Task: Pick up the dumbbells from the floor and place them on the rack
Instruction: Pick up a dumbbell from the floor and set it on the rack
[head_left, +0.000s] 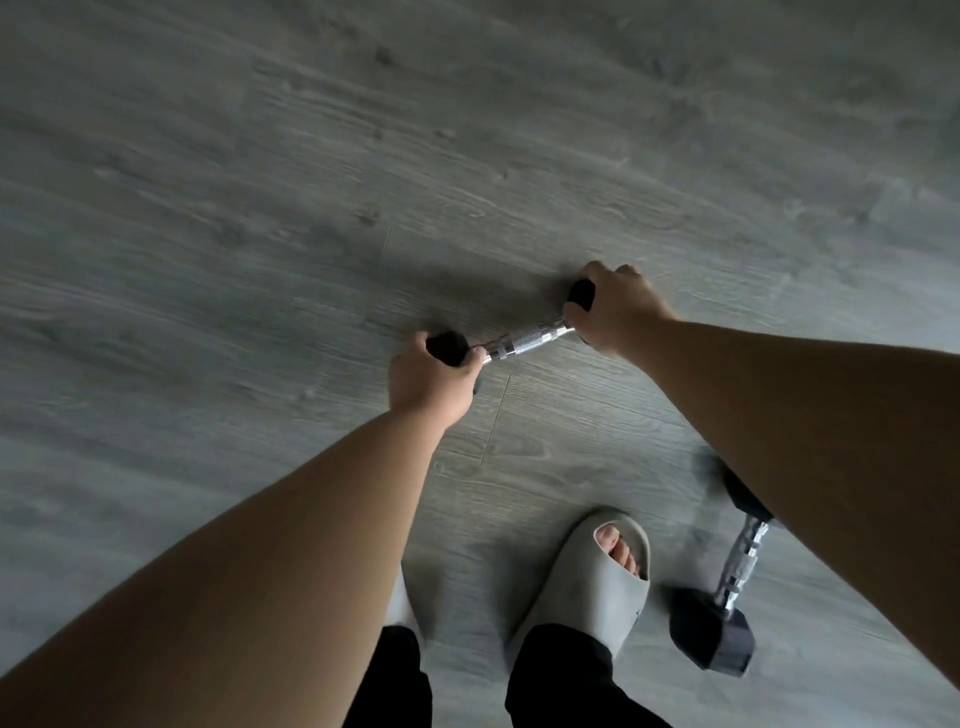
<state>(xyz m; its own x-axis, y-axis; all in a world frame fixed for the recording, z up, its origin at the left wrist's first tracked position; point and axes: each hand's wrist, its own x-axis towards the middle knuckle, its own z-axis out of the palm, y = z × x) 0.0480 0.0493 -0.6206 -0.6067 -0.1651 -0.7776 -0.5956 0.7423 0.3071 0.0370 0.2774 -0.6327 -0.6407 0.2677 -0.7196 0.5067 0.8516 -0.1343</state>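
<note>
A dumbbell (524, 340) with black hex heads and a knurled chrome handle is held over the grey floor in front of me. My left hand (428, 382) is closed over its left head, and my right hand (615, 306) is closed over its right head. Only the handle and slivers of the black heads show between my fingers. A second dumbbell (727, 587) of the same kind lies on the floor at the lower right, its far head partly hidden behind my right forearm. No rack is in view.
My feet in grey slides (597, 577) stand at the bottom centre, the right one close to the second dumbbell. Grey wood-pattern floor (311, 182) fills the rest of the view.
</note>
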